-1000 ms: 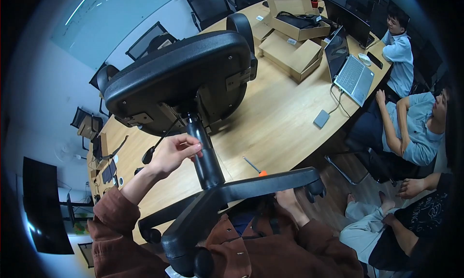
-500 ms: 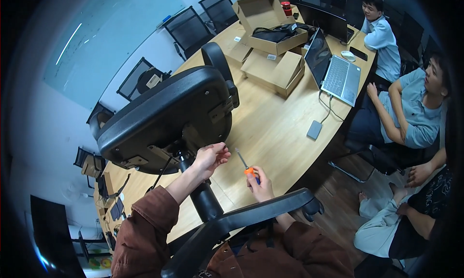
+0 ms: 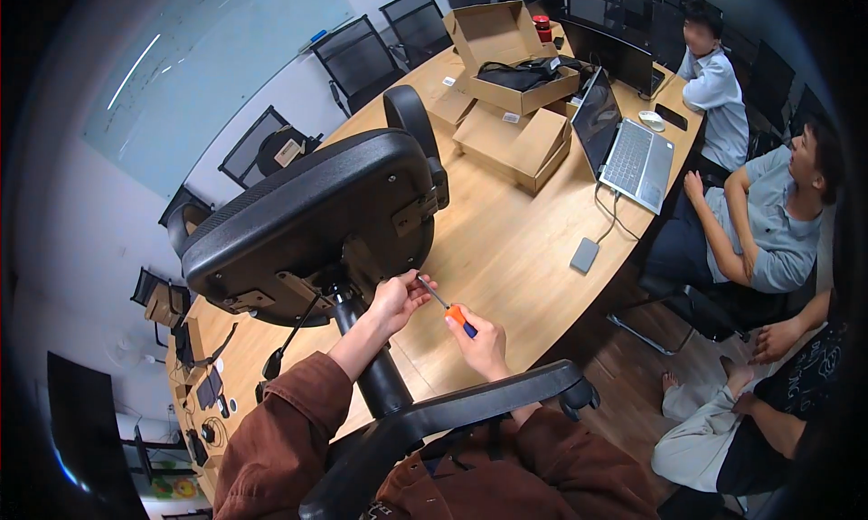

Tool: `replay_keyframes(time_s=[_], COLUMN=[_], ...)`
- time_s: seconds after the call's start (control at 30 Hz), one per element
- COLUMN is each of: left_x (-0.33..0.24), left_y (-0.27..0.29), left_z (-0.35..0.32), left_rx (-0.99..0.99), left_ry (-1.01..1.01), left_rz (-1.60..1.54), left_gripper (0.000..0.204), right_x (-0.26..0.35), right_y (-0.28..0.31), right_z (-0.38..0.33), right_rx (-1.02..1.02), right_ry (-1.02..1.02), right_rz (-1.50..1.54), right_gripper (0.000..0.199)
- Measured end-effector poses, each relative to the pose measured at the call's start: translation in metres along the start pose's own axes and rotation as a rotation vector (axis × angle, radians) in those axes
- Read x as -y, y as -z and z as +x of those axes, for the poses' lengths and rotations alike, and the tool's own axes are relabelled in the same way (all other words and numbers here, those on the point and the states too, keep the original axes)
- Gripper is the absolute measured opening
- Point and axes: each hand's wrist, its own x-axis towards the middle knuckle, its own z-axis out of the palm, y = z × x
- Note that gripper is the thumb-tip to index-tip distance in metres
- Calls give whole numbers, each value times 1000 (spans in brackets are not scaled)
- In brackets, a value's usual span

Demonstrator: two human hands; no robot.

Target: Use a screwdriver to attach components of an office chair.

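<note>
From the head camera, an office chair (image 3: 307, 222) lies tipped over on the near edge of a long wooden table (image 3: 506, 249), its seat underside facing the person and its gas column and star base (image 3: 452, 411) jutting back toward the lower edge of the picture. The left hand (image 3: 391, 303) comes up from a brown sleeve, the forearm slanting up and to the right alongside the column, the wrist a little bent; its fingers are pinched narrowly around the metal shaft of a screwdriver (image 3: 445, 307) close to its tip, right under the seat mechanism. The right hand (image 3: 479, 344) sits lower and to the right, just above one arm of the base, curled closed around the screwdriver's orange handle with the thumb on top, so the tool runs at a slant between the two hands, tip toward the seat plate. Farther along the table, toward its far end, stand open cardboard boxes (image 3: 511, 113) and an open laptop (image 3: 624, 149) near the right edge, with a small grey block (image 3: 584, 254) on a cable just nearer. Two other people sit along the table's right side, and a third sits on the floor by the lower right.
</note>
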Motion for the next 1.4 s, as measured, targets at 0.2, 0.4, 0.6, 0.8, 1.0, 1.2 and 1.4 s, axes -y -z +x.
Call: replay_keyframes(time_s=[0.2, 0.4, 0.6, 0.8, 1.0, 1.2, 1.4], left_x=[4, 11, 23, 22, 28, 31, 29], left_y=[6, 17, 40, 64, 67, 84, 95], left_z=[6, 46, 75, 85, 95, 114, 120], left_rx=[-171, -468, -485, -471, -464, -458, -574], left_ry=[-31, 3, 3, -50, -49, 78, 93], left_rz=[109, 129, 39, 5, -127, -113, -421], left_gripper=[21, 15, 17, 12, 10, 11, 7], right_x=[-4, -15, -20, -22, -26, -30, -27], right_y=[-12, -41, -62, -73, -77, -71, -83], right_z=[8, 11, 8, 17, 10, 14, 23], right_rx=[48, 201, 186, 203, 148, 189, 204], right_ry=[87, 5, -171, -195, -212, -275, -200], right_rz=[-99, -195, -88, -103, -118, -121, -164], right_gripper=[31, 37, 44, 44, 41, 39, 36])
